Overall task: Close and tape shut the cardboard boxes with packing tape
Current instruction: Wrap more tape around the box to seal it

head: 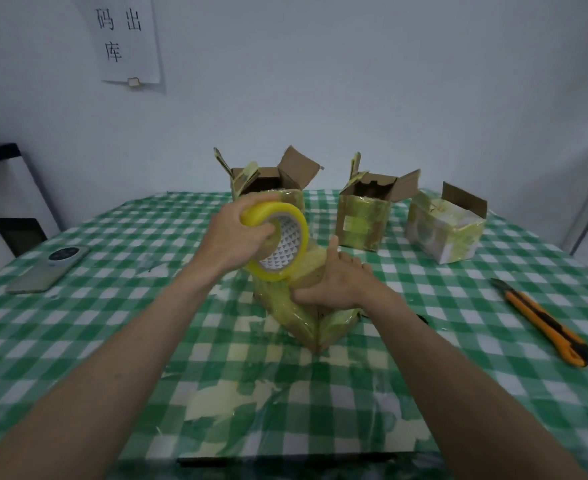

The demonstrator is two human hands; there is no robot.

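Going left to right, a phone lies face down near the left edge of the green checked tablecloth, well apart from the work.

The left hand grips the yellow roll of packing tape, fingers curled over the roll's outer rim with the thumb at its inner edge, and holds it tilted above the near box. That box sits at the middle of the cloth with a corner turned toward the camera, already wrapped in yellowish tape on its visible sides. The right hand rests on its top, fingers spread fairly flat and pressing down, the thumb raised toward the roll. I cannot tell whether a strip runs from the roll to the box.

Behind stand three more boxes: the back left box and the middle box both have flaps standing open, and the right box has one flap still up (its top looks partly taped over). An orange utility knife lies near the right edge.

By my judgement the task is early: one box is closed and being sealed, three remain to be closed and taped.

Count: four cardboard boxes, one tape roll, one knife, one phone.
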